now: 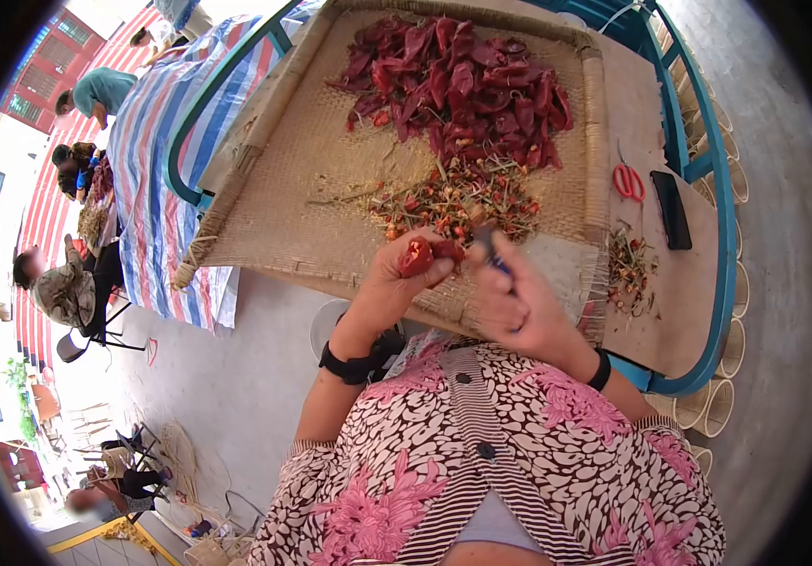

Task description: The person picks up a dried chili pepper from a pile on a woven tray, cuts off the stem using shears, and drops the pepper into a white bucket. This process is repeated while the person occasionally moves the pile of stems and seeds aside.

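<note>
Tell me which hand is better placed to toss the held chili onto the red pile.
Left, probably. The left hand grips the chili, while the right hand is busy holding a blue-handled tool; the pile lies straight ahead.

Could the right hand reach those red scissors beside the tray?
Probably yes: the red scissors lie uncovered on the table, right of the woven tray. But the right hand grips a blue-handled tool.

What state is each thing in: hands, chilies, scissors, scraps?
Left hand: closed on a red chili.
Right hand: gripping a blue-handled tool, blades hidden.
Red scissors: lying unheld on the table.
Chili pile: heaped on the woven tray.
Stem scraps: loose heap on the tray.
</note>
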`<state>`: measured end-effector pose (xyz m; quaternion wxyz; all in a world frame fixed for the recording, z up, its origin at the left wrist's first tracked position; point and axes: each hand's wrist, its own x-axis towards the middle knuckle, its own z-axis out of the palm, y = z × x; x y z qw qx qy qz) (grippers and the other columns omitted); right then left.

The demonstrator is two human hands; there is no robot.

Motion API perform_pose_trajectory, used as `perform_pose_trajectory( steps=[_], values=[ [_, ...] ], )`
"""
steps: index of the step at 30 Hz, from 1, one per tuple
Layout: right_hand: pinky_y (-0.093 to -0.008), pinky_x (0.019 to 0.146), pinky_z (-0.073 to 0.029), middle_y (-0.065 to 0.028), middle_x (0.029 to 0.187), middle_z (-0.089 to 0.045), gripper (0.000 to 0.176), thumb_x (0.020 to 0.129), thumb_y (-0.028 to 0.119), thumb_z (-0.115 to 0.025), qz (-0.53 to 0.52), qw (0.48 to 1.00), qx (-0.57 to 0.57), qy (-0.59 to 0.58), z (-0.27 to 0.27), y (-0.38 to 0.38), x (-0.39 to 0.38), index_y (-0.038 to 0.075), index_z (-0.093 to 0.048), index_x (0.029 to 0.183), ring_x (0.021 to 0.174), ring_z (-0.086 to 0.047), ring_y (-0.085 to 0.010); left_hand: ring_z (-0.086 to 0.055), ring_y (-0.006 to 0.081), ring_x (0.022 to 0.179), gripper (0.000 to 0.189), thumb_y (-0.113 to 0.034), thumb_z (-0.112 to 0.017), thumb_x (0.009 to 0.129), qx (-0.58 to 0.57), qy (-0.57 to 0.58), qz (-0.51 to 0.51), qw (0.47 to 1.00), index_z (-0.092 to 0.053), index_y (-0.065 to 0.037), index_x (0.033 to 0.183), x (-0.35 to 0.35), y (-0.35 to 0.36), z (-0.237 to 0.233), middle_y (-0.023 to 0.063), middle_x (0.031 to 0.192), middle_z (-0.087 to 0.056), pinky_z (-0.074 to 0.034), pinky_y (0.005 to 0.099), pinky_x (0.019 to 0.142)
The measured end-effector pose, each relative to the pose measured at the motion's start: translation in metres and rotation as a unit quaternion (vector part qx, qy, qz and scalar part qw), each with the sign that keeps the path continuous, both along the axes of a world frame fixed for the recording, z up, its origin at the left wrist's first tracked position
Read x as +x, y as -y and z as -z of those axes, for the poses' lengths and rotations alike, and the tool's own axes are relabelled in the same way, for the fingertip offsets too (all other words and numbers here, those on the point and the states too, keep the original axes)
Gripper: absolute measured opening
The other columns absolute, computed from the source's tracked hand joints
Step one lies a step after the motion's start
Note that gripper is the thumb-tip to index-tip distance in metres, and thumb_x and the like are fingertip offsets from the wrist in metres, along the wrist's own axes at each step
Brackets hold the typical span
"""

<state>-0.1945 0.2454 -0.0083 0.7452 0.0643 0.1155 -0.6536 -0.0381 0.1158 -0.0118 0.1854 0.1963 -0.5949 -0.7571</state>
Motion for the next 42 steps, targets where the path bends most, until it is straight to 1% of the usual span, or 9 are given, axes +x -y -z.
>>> perform_pose_trajectory(
  steps=[5, 11, 14, 17, 23, 26, 30, 35, 42],
  values=[
    [-0.0207, 0.033, -0.027, 0.0033, 0.065, -0.045, 0.035, 0.101, 0.039, -0.046, 0.049, 0.993, 0.044, -0.097, -0.003, -0.002, -0.028, 0.005, -0.055, 0.101, 0.039, -0.033, -0.0043, -0.059, 0.0097, 0.082, 0.029, -0.005, -0.069, 0.088, 0.058, 0.020, -0.025, 0.998, -0.060, -0.005, 0.115, 0.023, -0.004, 0.015, 0.0009, 0.096, -0.064, -0.048, 0.0249, 0.069],
    [-0.0209, 0.035, -0.030, 0.0010, 0.069, -0.045, 0.037, 0.103, 0.038, -0.041, -0.023, 0.994, 0.072, 0.085, 0.020, 0.002, -0.039, 0.004, -0.053, 0.108, 0.042, -0.034, -0.0044, -0.061, 0.0132, 0.088, 0.030, -0.005, -0.071, 0.085, -0.100, -0.012, -0.049, 0.994, -0.061, -0.005, 0.114, 0.037, -0.002, 0.000, 0.0030, 0.098, -0.064, -0.049, 0.0274, 0.080],
    [-0.0209, 0.036, -0.031, 0.0002, 0.072, -0.044, 0.039, 0.104, 0.037, -0.038, -0.008, 0.992, 0.089, 0.089, 0.014, -0.002, -0.039, 0.002, -0.049, 0.119, 0.043, -0.036, -0.0049, -0.062, 0.0142, 0.090, 0.032, -0.005, -0.071, 0.083, 0.017, 0.001, -0.082, 0.996, -0.062, -0.006, 0.113, 0.079, -0.002, 0.001, 0.0021, 0.099, -0.065, -0.049, 0.0281, 0.083],
    [-0.0213, 0.038, -0.032, 0.0003, 0.072, -0.042, 0.043, 0.105, 0.034, -0.037, -0.009, 0.994, 0.088, 0.071, 0.016, -0.007, -0.040, 0.000, -0.044, 0.129, 0.045, -0.037, -0.0056, -0.061, 0.0093, 0.084, 0.032, -0.006, -0.070, 0.081, 0.005, 0.095, -0.212, 0.973, -0.062, -0.006, 0.113, 0.135, 0.004, 0.012, 0.0023, 0.094, -0.065, -0.047, 0.0216, 0.067],
    [-0.0210, 0.037, -0.031, 0.0002, 0.072, -0.043, 0.043, 0.105, 0.034, -0.037, -0.004, 0.996, 0.092, -0.008, 0.014, -0.004, -0.036, 0.000, -0.044, 0.129, 0.044, -0.036, -0.0053, -0.061, 0.0088, 0.083, 0.035, -0.010, -0.072, 0.080, 0.038, 0.321, -0.246, 0.914, -0.062, -0.006, 0.112, 0.216, 0.027, 0.142, 0.0033, 0.096, -0.065, -0.047, 0.0222, 0.065],
    [-0.0207, 0.036, -0.031, 0.0001, 0.071, -0.043, 0.042, 0.105, 0.034, -0.037, -0.013, 0.995, 0.099, -0.025, 0.012, 0.002, -0.031, 0.000, -0.046, 0.127, 0.044, -0.036, -0.0052, -0.063, 0.0234, 0.099, 0.059, -0.013, -0.079, 0.073, -0.013, 0.340, -0.268, 0.901, -0.054, -0.002, 0.126, 0.243, 0.031, 0.260, 0.0123, 0.109, -0.065, -0.050, 0.0344, 0.087],
    [-0.0203, 0.036, -0.030, 0.0003, 0.071, -0.043, 0.042, 0.104, 0.035, -0.037, -0.018, 0.993, 0.102, -0.050, 0.011, 0.004, -0.027, 0.000, -0.048, 0.124, 0.044, -0.036, -0.0047, -0.052, 0.0348, 0.121, 0.088, -0.017, -0.077, 0.074, -0.050, 0.480, -0.374, 0.792, -0.030, -0.002, 0.147, 0.247, 0.023, 0.301, 0.0256, 0.130, -0.053, -0.043, 0.0408, 0.100],
    [-0.0200, 0.035, -0.029, 0.0014, 0.069, -0.044, 0.042, 0.104, 0.038, -0.038, 0.004, 0.986, 0.141, -0.092, 0.007, 0.000, -0.029, 0.001, -0.051, 0.120, 0.043, -0.036, -0.0043, -0.064, 0.0228, 0.096, 0.053, -0.016, -0.066, 0.084, 0.071, 0.290, -0.461, 0.836, -0.048, 0.004, 0.131, 0.248, 0.056, 0.231, 0.0172, 0.110, -0.063, -0.052, 0.0331, 0.080],
    [-0.0200, 0.035, -0.027, 0.0028, 0.066, -0.044, 0.042, 0.103, 0.039, -0.039, 0.000, 0.985, 0.146, -0.096, 0.010, 0.003, -0.026, 0.002, -0.051, 0.118, 0.041, -0.034, -0.0041, -0.058, 0.0076, 0.080, 0.023, -0.009, -0.057, 0.093, -0.234, 0.162, -0.415, 0.864, -0.060, 0.000, 0.114, 0.150, 0.074, -0.006, 0.0042, 0.092, -0.063, -0.047, 0.0233, 0.066]
  ],
)
